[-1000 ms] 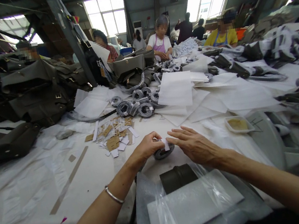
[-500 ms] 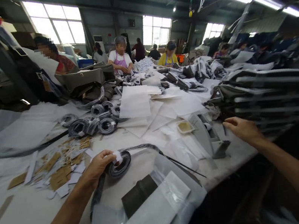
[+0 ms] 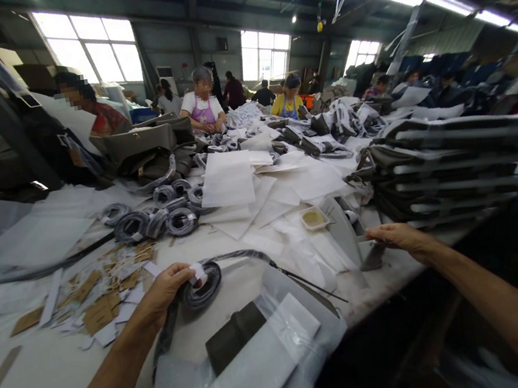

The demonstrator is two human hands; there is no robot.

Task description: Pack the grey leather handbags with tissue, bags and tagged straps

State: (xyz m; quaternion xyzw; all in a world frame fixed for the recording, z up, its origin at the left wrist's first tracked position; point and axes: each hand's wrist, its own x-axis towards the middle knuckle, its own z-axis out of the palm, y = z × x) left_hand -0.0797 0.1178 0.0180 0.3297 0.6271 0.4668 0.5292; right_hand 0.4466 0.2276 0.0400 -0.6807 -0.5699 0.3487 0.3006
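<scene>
My left hand (image 3: pixel 168 290) pinches a dark strap wound into a coil (image 3: pixel 208 290), with a white band (image 3: pixel 198 275) at my fingertips. The strap looks wrapped in clear plastic, and a length of it runs off to the right. My right hand (image 3: pixel 398 238) has its fingers closed at the front end of a grey tape dispenser (image 3: pixel 344 229); anything between the fingertips is too small to make out. In front of me lies an olive item (image 3: pixel 237 335) partly covered by white sheeting and a pale flat piece (image 3: pixel 250 381) under clear plastic.
Several coiled straps (image 3: pixel 181 221) lie farther back beside white sheets (image 3: pixel 225 180). Brown and white tags (image 3: pixel 102 306) are scattered at left. A small tray (image 3: pixel 314 218) sits beside the dispenser. Olive bags (image 3: pixel 453 168) are stacked at right. Co-workers (image 3: pixel 205 107) sit across the table.
My right hand has moved left, from beside the dispenser to its front end. My left hand keeps its hold on the coiled strap. The whole view has shifted slightly.
</scene>
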